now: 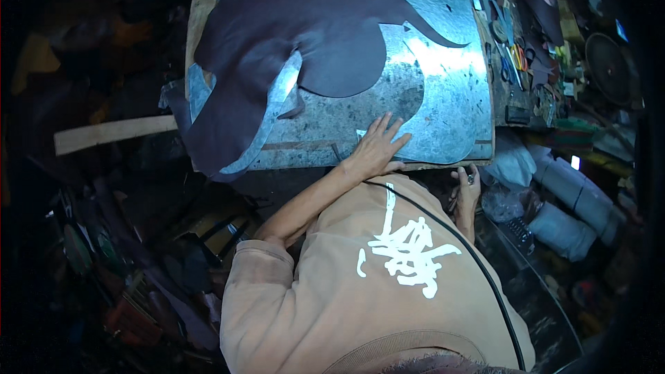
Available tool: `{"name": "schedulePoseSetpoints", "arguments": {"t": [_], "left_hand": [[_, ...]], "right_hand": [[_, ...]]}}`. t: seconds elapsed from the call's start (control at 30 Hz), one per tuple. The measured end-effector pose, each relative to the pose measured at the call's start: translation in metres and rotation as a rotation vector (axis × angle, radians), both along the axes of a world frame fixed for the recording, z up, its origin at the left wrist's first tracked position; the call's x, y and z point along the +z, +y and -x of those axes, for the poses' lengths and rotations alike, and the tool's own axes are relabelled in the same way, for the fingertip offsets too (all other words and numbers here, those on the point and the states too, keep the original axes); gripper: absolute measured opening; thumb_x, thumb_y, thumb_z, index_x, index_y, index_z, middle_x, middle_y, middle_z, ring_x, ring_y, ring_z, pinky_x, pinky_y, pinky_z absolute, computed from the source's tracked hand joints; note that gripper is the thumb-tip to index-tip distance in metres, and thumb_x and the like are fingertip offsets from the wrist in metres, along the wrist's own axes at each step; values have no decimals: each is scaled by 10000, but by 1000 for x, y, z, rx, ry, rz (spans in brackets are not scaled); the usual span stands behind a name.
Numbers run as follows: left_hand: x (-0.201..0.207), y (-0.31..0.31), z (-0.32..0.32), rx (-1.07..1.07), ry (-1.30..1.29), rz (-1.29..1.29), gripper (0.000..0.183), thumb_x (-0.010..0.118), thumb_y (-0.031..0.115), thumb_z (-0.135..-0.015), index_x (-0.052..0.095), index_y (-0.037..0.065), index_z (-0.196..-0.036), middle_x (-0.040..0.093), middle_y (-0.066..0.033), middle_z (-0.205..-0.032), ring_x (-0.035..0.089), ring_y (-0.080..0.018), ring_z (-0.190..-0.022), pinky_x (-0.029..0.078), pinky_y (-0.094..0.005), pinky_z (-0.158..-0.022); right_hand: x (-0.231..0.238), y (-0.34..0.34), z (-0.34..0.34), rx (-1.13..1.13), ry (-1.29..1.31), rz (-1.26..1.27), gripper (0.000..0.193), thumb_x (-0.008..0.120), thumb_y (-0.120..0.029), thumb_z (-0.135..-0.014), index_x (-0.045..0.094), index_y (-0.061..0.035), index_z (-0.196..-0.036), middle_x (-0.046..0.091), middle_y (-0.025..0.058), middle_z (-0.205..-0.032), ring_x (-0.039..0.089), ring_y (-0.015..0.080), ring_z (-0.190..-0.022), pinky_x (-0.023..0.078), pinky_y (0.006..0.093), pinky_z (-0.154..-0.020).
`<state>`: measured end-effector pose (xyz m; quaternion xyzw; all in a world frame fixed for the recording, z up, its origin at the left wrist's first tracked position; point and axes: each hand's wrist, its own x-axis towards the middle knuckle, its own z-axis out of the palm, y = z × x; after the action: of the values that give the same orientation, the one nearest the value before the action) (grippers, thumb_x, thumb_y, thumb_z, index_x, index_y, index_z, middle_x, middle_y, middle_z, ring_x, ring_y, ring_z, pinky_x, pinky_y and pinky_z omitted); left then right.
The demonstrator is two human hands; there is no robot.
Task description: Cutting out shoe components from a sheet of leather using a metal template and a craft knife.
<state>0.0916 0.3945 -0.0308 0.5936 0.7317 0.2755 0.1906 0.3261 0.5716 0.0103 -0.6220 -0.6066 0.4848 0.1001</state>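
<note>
My left hand [377, 147] lies flat with its fingers spread, near the front edge of the work board. Its fingertips rest at the lower left end of a shiny grey-blue curved panel [454, 107]. At the board's front edge, to the right, my right hand [470, 194] is closed with bent fingers. A small shiny spot shows on its fingers; whether that is a ring or a held thing, I cannot tell. A large dark brown leather hide [298, 14] covers the far and left parts of the board, its cut edge curving beyond my left hand.
Scissors [519, 59] and other hand tools crowd the bench at the right. Wrapped rolls [575, 187] and plastic bags [509, 159] lie below it. A pale wooden strip [114, 134] juts out at the left. A black cable [471, 253] runs down over my shirt.
</note>
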Motion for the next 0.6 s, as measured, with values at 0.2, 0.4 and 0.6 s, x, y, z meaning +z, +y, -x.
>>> {"name": "schedulePoseSetpoints", "arguments": {"t": [0.2, 0.4, 0.6], "left_hand": [[-9, 10, -12, -217, -103, 2, 769, 687, 471, -815, 423, 76, -1419, 380, -219, -1477, 274, -387, -1418, 223, -516, -1162], [-2, 12, -10, -294, -213, 84, 654, 637, 399, -873, 441, 74, -1406, 419, -172, -1468, 289, -343, -1423, 195, -512, -1174], [4, -33, 28, 213, -140, -361, 299, 693, 292, -839, 670, 60, -1026, 658, -108, -967, 607, -319, -941, 469, -446, -836]], "right_hand": [[0, -18, 6, -311, 401, 219, 641, 653, -245, -912, 326, -71, -1435, 665, 138, -898, 454, 93, -396, 395, 250, -347], [-18, -21, -6, -471, 470, 443, 223, 659, -162, -899, 531, -110, -1074, 506, 7, -674, 467, 100, -443, 408, 286, -373], [-19, -15, -28, -313, 725, 364, 93, 615, -90, -939, 550, -122, -997, 539, 19, -717, 504, 103, -546, 439, 304, -514]]}}
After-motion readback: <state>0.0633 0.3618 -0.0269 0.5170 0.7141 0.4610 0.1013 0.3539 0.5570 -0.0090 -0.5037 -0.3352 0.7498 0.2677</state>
